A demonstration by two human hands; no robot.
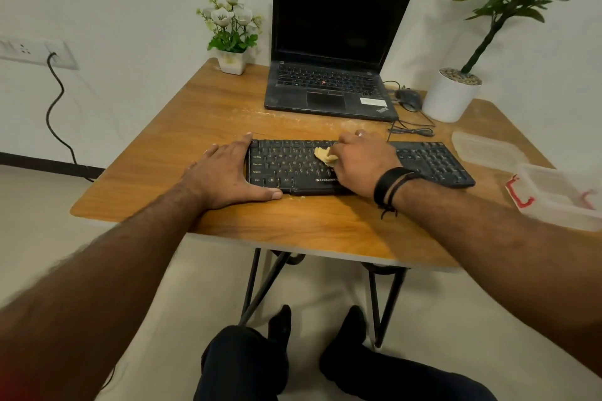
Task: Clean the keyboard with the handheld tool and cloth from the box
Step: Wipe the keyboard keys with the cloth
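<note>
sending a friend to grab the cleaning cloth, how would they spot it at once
Start at the wooden table and find the black keyboard lying in front of the open laptop. The cloth sits on the keys near the keyboard's middle, bunched under the right hand. It is the only pale yellow, crumpled thing among the dark keys.

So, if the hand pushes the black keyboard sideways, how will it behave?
The keyboard looks flat, rigid and light, so it would probably slide on the smooth wooden table rather than tip. That may be why the left hand braces its end while the right hand rubs it with the cloth.
</note>
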